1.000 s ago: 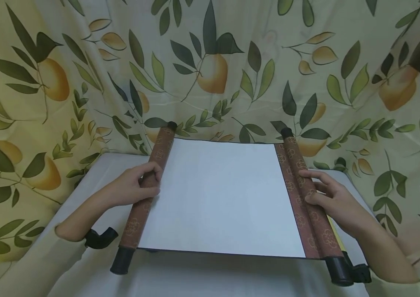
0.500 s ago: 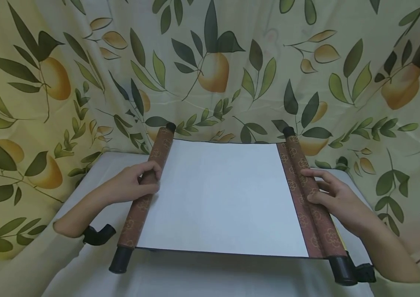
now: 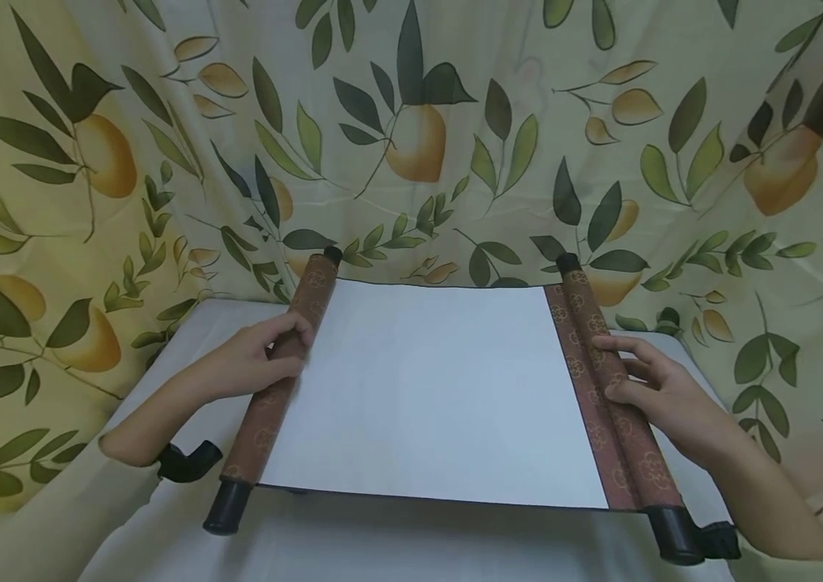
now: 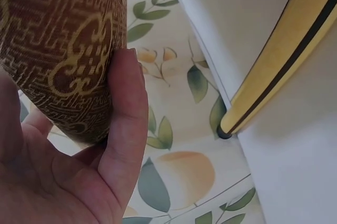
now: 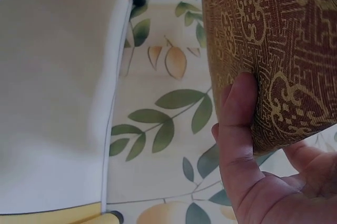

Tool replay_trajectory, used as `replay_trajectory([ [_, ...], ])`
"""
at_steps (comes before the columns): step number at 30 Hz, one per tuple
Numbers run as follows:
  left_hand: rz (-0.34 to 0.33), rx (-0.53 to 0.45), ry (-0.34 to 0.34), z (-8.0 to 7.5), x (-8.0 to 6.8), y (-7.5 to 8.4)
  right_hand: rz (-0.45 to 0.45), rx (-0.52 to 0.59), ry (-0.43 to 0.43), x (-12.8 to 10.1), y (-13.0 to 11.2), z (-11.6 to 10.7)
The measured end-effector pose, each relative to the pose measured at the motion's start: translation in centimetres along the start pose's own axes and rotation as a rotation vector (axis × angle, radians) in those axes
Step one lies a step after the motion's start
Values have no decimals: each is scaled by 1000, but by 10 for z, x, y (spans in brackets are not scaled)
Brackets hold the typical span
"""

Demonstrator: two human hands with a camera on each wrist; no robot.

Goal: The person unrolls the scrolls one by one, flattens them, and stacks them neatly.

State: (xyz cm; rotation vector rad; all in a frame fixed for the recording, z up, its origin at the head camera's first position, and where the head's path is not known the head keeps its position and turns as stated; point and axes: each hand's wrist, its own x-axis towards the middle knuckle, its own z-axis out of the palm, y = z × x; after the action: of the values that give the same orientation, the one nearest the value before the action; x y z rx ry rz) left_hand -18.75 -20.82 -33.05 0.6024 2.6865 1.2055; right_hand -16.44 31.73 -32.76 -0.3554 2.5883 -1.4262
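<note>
Since the earlier frames the left roller (image 3: 276, 380) has slid a little toward the left of the frame, its black lower end cap now sitting further out, so the white sheet (image 3: 433, 392) between the rolls lies slightly wider. Both hands have stayed on their rollers.

Lying open across the middle of the head view, the scroll rests on the white desk (image 3: 186, 339), with a brown patterned roll along each side edge. At centre left the left hand (image 3: 255, 364) grips the left roller with fingers curled over its top; the left wrist view shows the thumb (image 4: 126, 124) pressed against the brown gold-patterned fabric. At centre right the right hand (image 3: 662, 392) holds the right roller (image 3: 611, 404) — fingers lie across it, and the right wrist view shows the thumb (image 5: 237, 124) hooked round the patterned roll.

Behind and around the desk hangs a cloth backdrop (image 3: 411, 121) printed with green leaves and orange fruit. A small black object (image 3: 189, 462) sits by the left wrist in the lower left.
</note>
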Motion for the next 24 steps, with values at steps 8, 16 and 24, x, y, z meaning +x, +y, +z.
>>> replay_trajectory([
  [8,-32,-13,-23,-1,-3,2,6,2,-18,-1,3,-1],
  [16,-3,28,-20,-1,-4,1,17,-24,-13,-3,2,-1],
  [24,10,23,-4,-2,-4,-4,6,-26,-11,-4,2,-3],
])
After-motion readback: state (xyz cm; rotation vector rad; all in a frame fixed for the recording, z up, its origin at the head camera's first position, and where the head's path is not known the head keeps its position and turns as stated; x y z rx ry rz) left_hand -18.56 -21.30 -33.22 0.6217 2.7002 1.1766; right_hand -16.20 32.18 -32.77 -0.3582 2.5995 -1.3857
